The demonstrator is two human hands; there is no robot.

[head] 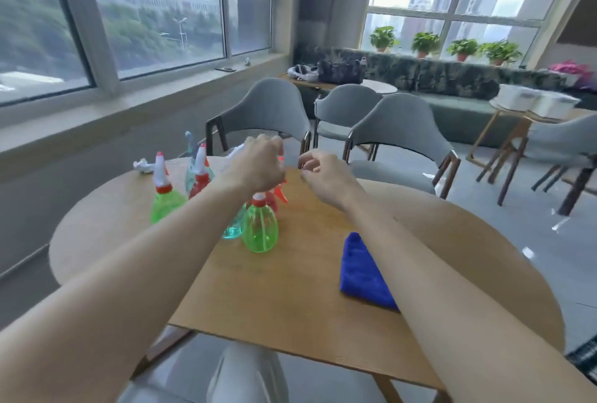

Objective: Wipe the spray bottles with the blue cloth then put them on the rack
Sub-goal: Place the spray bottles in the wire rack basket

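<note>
Bottles — likely light, slick plastic; take by neck. Left hand curled above them, grasp unclear; right hand loosely curled, empty.

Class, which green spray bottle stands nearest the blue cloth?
The green plastic spray bottle beside the teal bottle, mid-table; the other green bottle stands farther left.

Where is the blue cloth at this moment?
Head view: the blue cloth lies on the table, right of the near green spray bottle, partly hidden by the right forearm.
</note>
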